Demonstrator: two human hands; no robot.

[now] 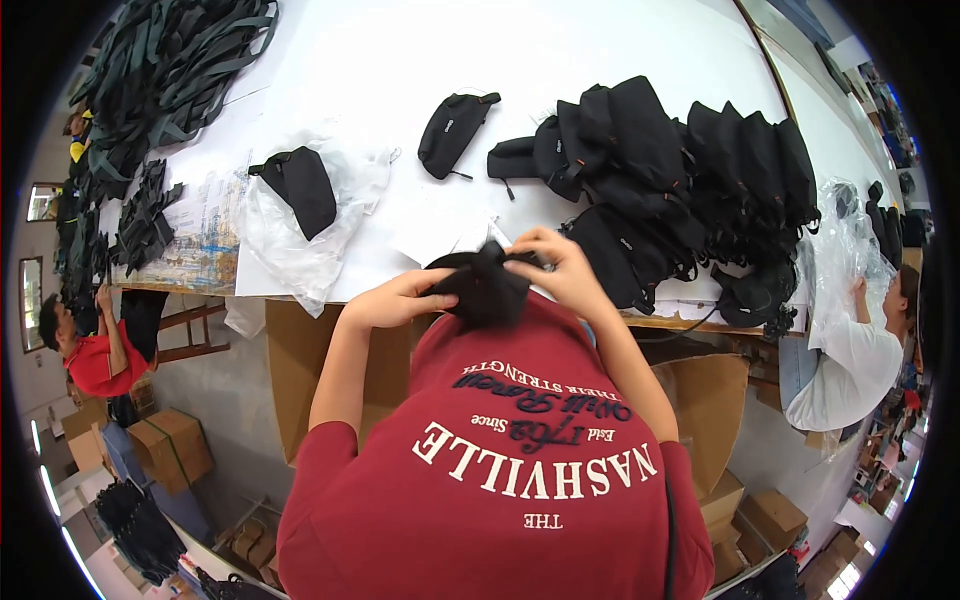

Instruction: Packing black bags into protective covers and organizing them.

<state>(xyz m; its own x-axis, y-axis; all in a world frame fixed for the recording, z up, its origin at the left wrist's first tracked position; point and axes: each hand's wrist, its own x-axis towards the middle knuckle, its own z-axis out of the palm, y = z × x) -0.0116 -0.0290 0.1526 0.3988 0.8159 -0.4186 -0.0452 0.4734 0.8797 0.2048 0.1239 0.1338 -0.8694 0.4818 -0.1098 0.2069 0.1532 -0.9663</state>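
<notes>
Close to my chest, at the table's near edge, I hold a small black fabric pouch [492, 288], partly blurred. My left hand [408, 296] grips its left side, thumb on the near face. On the other side my right hand [562, 268] pinches its upper right part between thumb and fingers; some of the fingers are hidden. A single black pouch [452, 135] with a zip pull lies beyond my hands. Another black pouch [305, 192] rests on crumpled clear plastic [290, 245] to the left.
Heaped black pouches [630, 150] cover the table's right side. Dark straps [175, 75] pile up at the far left, with shorter black pieces [147, 215] nearer. Cardboard boxes [170, 450] stand on the floor. One person [100, 350] works at left, another [850, 365] at right.
</notes>
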